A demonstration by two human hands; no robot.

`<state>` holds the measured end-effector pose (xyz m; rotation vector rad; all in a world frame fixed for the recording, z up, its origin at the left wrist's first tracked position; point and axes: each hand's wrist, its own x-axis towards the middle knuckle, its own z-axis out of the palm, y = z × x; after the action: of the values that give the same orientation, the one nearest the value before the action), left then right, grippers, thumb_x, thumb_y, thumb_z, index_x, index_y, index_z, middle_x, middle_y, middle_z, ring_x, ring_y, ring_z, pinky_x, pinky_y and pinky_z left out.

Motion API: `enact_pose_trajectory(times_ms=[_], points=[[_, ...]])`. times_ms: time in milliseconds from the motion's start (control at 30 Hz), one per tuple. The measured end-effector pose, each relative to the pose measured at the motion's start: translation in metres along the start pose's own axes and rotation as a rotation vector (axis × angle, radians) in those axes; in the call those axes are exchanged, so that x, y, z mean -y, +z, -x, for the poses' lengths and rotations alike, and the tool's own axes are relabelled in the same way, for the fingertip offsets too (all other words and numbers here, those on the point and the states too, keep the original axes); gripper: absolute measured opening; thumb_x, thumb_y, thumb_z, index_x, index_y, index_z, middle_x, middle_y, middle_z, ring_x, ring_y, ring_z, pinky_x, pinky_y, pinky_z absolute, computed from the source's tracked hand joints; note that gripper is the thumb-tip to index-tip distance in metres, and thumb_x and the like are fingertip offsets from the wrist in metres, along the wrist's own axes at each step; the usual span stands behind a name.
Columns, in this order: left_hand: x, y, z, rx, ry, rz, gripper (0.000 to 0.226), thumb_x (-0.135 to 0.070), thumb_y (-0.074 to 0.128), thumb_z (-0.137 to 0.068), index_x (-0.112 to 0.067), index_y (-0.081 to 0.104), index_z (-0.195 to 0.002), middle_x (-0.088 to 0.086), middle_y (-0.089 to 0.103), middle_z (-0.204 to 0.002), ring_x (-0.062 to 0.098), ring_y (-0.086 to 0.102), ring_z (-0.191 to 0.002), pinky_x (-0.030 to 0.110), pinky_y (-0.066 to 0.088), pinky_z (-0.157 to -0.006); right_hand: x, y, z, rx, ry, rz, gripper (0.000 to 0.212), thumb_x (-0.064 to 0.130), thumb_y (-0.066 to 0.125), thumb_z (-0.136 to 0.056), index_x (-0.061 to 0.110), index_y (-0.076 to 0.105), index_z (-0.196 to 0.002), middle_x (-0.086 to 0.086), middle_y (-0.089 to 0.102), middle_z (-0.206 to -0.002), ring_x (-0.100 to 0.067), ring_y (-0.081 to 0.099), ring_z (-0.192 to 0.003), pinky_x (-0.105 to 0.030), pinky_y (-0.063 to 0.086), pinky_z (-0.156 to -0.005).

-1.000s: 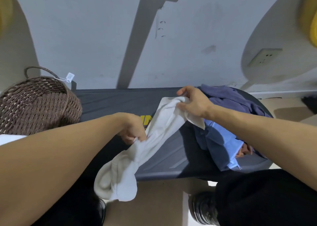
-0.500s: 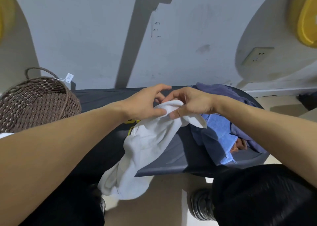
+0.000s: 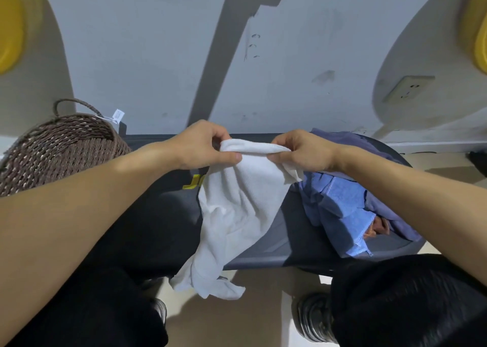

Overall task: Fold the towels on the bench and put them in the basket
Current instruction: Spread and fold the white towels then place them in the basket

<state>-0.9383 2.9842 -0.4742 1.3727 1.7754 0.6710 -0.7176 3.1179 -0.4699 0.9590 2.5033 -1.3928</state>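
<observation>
At the far left a brown woven basket [image 3: 60,146] stands at the left end of the dark counter [image 3: 158,214], with a small white tag [image 3: 117,115] hanging from its handle. Next to the right, the left hand [image 3: 203,146] holds the upper edge of a white towel [image 3: 237,209]; its thumb and fingers [image 3: 232,157] are pinched together on the cloth. Just beside it, the right hand [image 3: 303,150] pinches the same edge, and its fingers are also closed on the cloth, so a short piece of the edge lies between the two hands. The towel hangs down from the hands, crosses the front edge of the counter and ends in loose wrinkles above the floor [image 3: 263,320], between the person's knees in black trousers [image 3: 408,302]. Part of a yellow print [image 3: 193,183] on the counter shows beside the towel. Further right, a pile of blue towels [image 3: 340,204] lies on the right end of the counter, with a little piece of orange cloth [image 3: 379,226] looking out from under it. On the wall at the far right there is a socket [image 3: 408,89].
</observation>
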Motion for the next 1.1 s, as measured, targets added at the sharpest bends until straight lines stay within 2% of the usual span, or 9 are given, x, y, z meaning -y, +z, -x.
enact_pose_trajectory(times_ms=[133,233,333,533,633,733,867,933,1100], points=[[0.005,-0.007,-0.003,-0.049,0.022,0.027,0.032,-0.054,0.078,-0.058,-0.027,0.063,-0.065,-0.006,0.075,-0.093,0.026,0.072,-0.083,0.056,0.058,-0.07,0.0,0.003,-0.011,-0.072,0.043,-0.014,0.017,0.026,0.064,-0.096,0.012,0.069,-0.09,0.004,0.066,-0.075,-0.01,0.059,-0.068,-0.022,0.048,-0.061],[0.014,-0.015,-0.007,-0.093,0.002,-0.049,0.035,-0.054,0.076,-0.06,-0.024,0.057,-0.061,-0.014,0.065,-0.063,0.009,0.06,-0.055,0.036,0.051,-0.051,-0.005,0.006,-0.02,-0.114,0.121,0.067,0.034,0.041,0.066,-0.093,0.01,0.063,-0.079,0.002,0.059,-0.065,-0.01,0.052,-0.058,-0.023,0.042,-0.054],[0.034,-0.019,-0.009,-0.023,-0.096,-0.206,0.04,-0.051,0.081,-0.068,-0.02,0.057,-0.067,-0.014,0.056,-0.052,0.001,0.05,-0.048,0.022,0.038,-0.05,-0.013,0.008,-0.026,-0.088,0.195,0.096,0.025,0.033,0.065,-0.094,0.015,0.064,-0.077,0.001,0.061,-0.065,-0.013,0.053,-0.057,-0.024,0.045,-0.051],[0.071,-0.032,-0.003,0.099,-0.387,-0.389,0.041,-0.044,0.078,-0.077,-0.013,0.055,-0.065,0.001,0.055,-0.056,0.018,0.048,-0.049,0.026,0.036,-0.051,-0.028,0.012,-0.039,-0.125,0.349,0.079,0.023,-0.001,0.051,-0.088,0.007,0.07,-0.097,-0.017,0.07,-0.084,-0.028,0.065,-0.066,-0.042,0.059,-0.061],[0.087,-0.036,0.002,0.018,-0.477,-0.242,0.029,-0.035,0.073,-0.085,-0.011,0.062,-0.073,0.006,0.062,-0.057,0.016,0.054,-0.045,0.024,0.04,-0.047,-0.035,0.014,-0.045,-0.141,0.452,0.056,0.022,0.016,0.053,-0.095,0.001,0.07,-0.096,-0.019,0.073,-0.087,-0.035,0.073,-0.076,-0.046,0.063,-0.066],[0.097,-0.035,0.001,-0.147,-0.592,0.03,0.02,-0.023,0.063,-0.096,-0.003,0.059,-0.095,0.016,0.069,-0.073,0.022,0.074,-0.062,0.025,0.041,-0.043,-0.041,0.024,-0.052,-0.142,0.508,-0.047,0.037,0.029,0.044,-0.103,-0.002,0.065,-0.098,-0.018,0.074,-0.09,-0.029,0.073,-0.075,-0.044,0.063,-0.065],[0.107,-0.033,-0.007,-0.375,-0.692,0.328,0.022,-0.02,0.061,-0.098,-0.001,0.056,-0.108,0.015,0.066,-0.086,0.028,0.075,-0.064,0.029,0.061,-0.055,-0.033,0.028,-0.067,-0.31,0.45,-0.178,0.027,0.023,0.046,-0.104,0.004,0.063,-0.097,-0.011,0.073,-0.084,-0.02,0.066,-0.057,-0.024,0.053,-0.042],[0.116,-0.029,-0.009,-0.407,-0.684,0.297,0.026,-0.023,0.062,-0.096,-0.002,0.057,-0.11,0.011,0.064,-0.083,0.029,0.075,-0.065,0.036,0.063,-0.069,-0.031,0.031,-0.073,-0.29,0.471,-0.085,0.027,0.022,0.049,-0.1,0.004,0.065,-0.088,-0.013,0.074,-0.085,-0.022,0.065,-0.056,-0.023,0.052,-0.043],[0.121,-0.019,-0.005,-0.264,-0.663,-0.007,0.024,-0.035,0.058,-0.094,-0.011,0.056,-0.097,0.01,0.072,-0.062,0.028,0.071,-0.062,0.036,0.057,-0.069,-0.031,0.06,-0.07,-0.084,0.535,0.189,0.036,0.038,0.066,-0.089,0.002,0.063,-0.087,-0.012,0.068,-0.08,-0.029,0.067,-0.058,-0.034,0.058,-0.053]])
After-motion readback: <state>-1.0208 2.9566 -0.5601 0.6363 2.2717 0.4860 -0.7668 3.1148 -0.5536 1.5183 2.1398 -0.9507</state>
